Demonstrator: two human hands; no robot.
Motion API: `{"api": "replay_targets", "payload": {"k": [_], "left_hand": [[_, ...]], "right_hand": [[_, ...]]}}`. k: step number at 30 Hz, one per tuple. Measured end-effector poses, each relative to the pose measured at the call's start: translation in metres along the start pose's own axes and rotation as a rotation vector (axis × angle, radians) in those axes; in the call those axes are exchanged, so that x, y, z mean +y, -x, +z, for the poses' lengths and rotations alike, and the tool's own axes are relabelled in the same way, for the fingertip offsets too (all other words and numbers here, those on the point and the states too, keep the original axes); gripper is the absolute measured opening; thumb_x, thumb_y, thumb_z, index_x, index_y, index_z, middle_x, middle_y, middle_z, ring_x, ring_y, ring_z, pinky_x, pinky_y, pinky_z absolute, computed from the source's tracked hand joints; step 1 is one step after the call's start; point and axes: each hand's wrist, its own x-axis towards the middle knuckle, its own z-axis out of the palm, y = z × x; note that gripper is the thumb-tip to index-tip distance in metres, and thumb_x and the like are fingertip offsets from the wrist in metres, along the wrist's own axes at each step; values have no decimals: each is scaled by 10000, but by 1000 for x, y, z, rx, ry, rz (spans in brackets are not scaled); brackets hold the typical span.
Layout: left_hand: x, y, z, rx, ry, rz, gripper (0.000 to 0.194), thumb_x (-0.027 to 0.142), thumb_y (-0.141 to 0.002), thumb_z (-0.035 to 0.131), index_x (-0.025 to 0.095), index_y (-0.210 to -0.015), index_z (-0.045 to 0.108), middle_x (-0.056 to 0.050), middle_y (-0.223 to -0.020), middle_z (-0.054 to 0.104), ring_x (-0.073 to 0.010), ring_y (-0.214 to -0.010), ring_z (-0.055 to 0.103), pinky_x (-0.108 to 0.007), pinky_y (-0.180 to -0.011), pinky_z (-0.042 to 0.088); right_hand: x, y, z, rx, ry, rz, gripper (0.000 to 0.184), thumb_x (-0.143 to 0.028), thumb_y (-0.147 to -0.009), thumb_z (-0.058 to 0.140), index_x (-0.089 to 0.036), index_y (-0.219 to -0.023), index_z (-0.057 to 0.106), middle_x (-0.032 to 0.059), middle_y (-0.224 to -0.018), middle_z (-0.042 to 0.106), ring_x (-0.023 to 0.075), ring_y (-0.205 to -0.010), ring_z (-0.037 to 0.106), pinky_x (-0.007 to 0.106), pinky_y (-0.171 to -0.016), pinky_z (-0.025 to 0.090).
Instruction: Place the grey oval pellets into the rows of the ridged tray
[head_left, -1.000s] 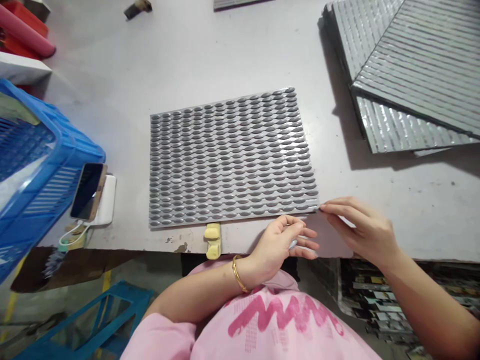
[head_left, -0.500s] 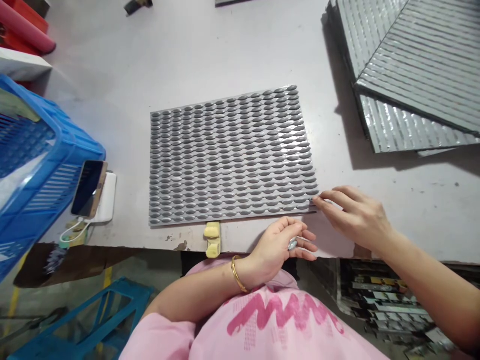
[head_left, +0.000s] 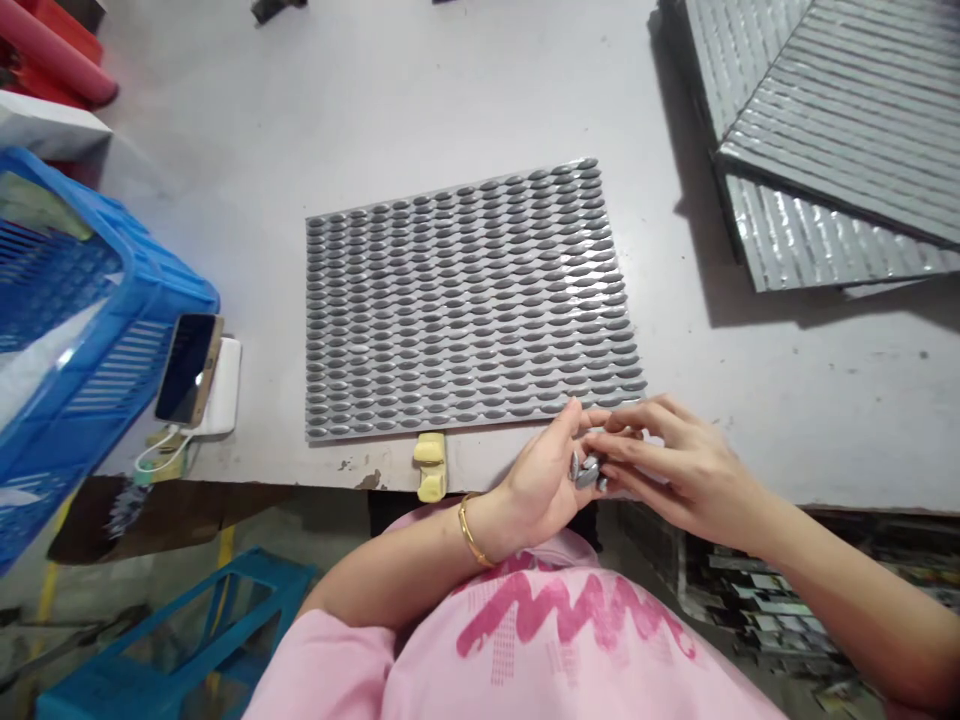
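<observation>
Several small grey oval pieces [head_left: 587, 470] lie in the cupped palm of my left hand [head_left: 541, 483], just off the front edge of a panel. My right hand [head_left: 686, 465] reaches in from the right, its bent fingers drawn together at that palm. What its fingertips pinch, if anything, is hidden. Behind both hands lies the flat rectangular panel [head_left: 465, 300], covered in rows of glossy grey ovals much like the loose pieces. Its lower right corner is partly covered by my hands.
A yellow clip-like block [head_left: 430, 467] sits at the table's front edge. On the left stand a blue plastic basket [head_left: 142, 290], a phone [head_left: 189, 370] and a white power bank [head_left: 223, 388]. Stacked ribbed silver panels [head_left: 847, 140] occupy the back right. A blue stool [head_left: 172, 640] is below.
My right hand has left the panel's lower right corner and come left to my left palm. My left hand has turned palm up, showing more grey pieces. The view has shifted slightly.
</observation>
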Motion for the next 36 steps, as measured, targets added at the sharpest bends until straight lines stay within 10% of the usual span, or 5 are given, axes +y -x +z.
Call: {"api": "replay_targets", "payload": {"k": [18,36], "left_hand": [[-13,-4,-5,63,-256,90,382,407,-721,833,141,-872,604,-22,-777,643,-116,-661,640,-281,-700,536],[-19,-8,-8,72,-210,10,261,350,-793,727,161,-902,583,-48,-846,634,-115,-677,601,-230,-574,493]], "right_hand": [[2,19,5,109,-375,336,78,-231,-952,587,-249,-957,663,33,-874,692,173,-790,661,298,-696,531],[51,13,-3,180,105,141,171,-186,-950,562,-254,-1029,697,58,-929,700,175,-805,666,307,-695,540]]}}
